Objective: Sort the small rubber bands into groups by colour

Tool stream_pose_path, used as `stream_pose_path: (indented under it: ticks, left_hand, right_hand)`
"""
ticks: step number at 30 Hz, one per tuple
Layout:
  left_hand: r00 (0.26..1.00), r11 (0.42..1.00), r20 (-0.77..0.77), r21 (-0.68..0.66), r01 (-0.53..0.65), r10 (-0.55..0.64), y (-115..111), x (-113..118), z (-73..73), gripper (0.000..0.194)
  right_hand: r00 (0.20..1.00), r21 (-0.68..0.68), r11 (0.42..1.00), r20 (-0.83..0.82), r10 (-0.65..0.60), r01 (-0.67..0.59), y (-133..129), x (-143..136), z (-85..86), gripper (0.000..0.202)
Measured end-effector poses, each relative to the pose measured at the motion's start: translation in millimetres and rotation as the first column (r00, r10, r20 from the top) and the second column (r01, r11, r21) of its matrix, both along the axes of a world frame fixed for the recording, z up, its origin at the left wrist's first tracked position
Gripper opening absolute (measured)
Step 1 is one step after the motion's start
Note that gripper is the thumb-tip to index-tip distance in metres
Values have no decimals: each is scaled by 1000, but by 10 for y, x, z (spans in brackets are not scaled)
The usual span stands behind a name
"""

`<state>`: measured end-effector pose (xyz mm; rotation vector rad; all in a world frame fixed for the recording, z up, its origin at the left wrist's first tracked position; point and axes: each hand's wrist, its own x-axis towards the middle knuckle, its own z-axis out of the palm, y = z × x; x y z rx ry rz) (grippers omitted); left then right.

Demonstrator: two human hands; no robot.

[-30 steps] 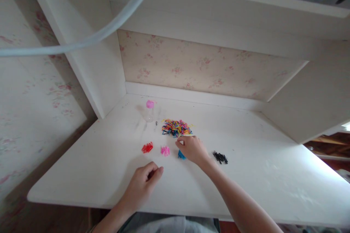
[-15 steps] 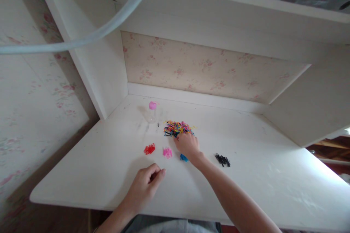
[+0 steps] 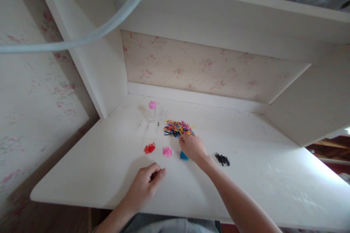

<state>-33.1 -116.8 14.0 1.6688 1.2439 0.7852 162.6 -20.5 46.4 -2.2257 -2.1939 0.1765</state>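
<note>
A mixed heap of small colourful rubber bands (image 3: 177,127) lies mid-table. At its front right edge is my right hand (image 3: 193,147), fingers pinched together; whatever is between the fingertips is too small to make out. Just below that hand sits a little pile of blue bands (image 3: 184,156). To its left are a pink pile (image 3: 167,151) and a red pile (image 3: 149,148), while a black pile (image 3: 222,159) lies off to the right. My left hand (image 3: 146,184) rests near the front in a loose fist, with nothing visible in it.
Behind the piles stands a clear bottle with a pink lid (image 3: 152,111), a small dark loop (image 3: 158,124) beside it. The white table (image 3: 90,174) is boxed in by side panels and an overhead shelf. A pale tube (image 3: 109,31) crosses the upper view.
My right hand has drawn slightly right and back from the heap, uncovering more of the blue pile. My left hand has stayed in place.
</note>
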Motion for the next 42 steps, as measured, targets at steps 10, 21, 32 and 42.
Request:
stream_pose_path:
  ticks: [10,21,32,42]
  left_hand:
    - [1000,1000,-19,14,-4,5,-14,18,35,38]
    - [999,999,-44,37,-5,6,-27,50,41,35]
    - [998,1000,-64,21,1,0,-26,56,21,37]
    - [965,987,-260,159,-4,46,146,85,132,37]
  right_hand:
    - [972,95,995,-226,59,-38,-565,334,20,37]
    - [998,104,994,-38,42,-38,-751,190,-104,34]
    - [990,123,992,-138,15,2,-868,286,-124,32]
    - [873,174,977,-487,-21,121,-1256,566,-359,38]
